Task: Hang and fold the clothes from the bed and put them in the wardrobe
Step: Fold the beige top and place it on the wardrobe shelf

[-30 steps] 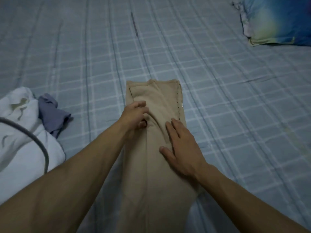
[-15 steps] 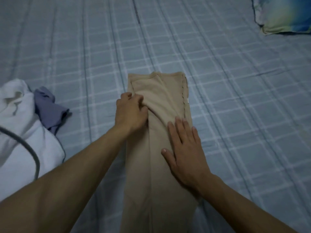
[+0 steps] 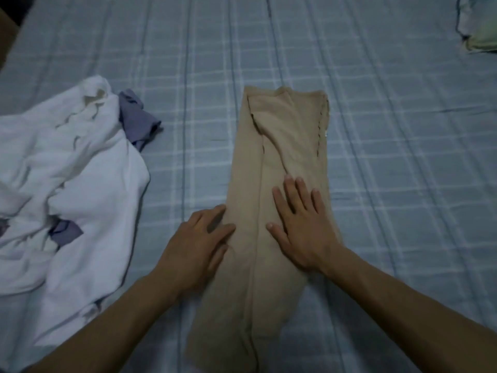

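A beige garment (image 3: pixel 285 135), folded lengthwise into a long strip, lies flat on the blue checked bed sheet (image 3: pixel 390 162) in the middle of the view. My right hand (image 3: pixel 302 224) lies flat on its right half with fingers straight and spread. My left hand (image 3: pixel 200 243) rests at the strip's left edge, fingers extended, fingertips touching the fabric. The strip's near end runs out of view between my forearms.
A crumpled pile of white clothes (image 3: pixel 67 189) with a grey-blue garment (image 3: pixel 137 117) tucked in it lies at the left. A pillow (image 3: pixel 478 25) shows at the top right corner. A brown edge (image 3: pixel 5 39) shows at the top left.
My left hand let go of the fold near the garment's top and slid back to the strip's left edge, now flat. The right hand stays pressed on the fabric. The camera shifted right.
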The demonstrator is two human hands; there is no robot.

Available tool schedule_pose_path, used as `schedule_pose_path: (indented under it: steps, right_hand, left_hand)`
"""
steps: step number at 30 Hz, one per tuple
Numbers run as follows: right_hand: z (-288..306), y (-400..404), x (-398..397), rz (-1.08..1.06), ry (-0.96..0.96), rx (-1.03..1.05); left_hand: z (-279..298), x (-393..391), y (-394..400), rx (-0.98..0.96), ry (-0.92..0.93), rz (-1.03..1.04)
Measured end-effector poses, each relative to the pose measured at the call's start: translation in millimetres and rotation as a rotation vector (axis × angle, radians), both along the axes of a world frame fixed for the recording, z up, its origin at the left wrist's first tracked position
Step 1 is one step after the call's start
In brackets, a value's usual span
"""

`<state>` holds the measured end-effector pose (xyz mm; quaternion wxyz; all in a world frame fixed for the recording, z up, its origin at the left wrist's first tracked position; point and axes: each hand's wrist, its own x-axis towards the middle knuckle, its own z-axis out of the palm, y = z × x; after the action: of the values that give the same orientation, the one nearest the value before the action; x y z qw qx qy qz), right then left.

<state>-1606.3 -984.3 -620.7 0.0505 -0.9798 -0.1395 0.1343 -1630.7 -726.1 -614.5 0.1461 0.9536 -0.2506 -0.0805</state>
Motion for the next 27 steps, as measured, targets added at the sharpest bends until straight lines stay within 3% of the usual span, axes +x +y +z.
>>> schedule_pose_path:
  steps: [9,16,22,27]
  right_hand:
    - [7,13,-154,0.217,-0.01,0.148]
    - [7,18,-197,0.293,0.044,0.103]
    - [-3,30,-188,0.149,-0.058,0.201]
    - [-9,40,-186,-0.027,-0.257,0.366]
  left_hand:
    - [6,-77,40,-0.045,-0.119,-0.432]
    - [0,-101,51,-0.105,-0.259,-0.636]
    - [-3,-110,42,-0.412,-0.029,-0.313]
    - [13,-127,32,-0.493,0.032,-0.105]
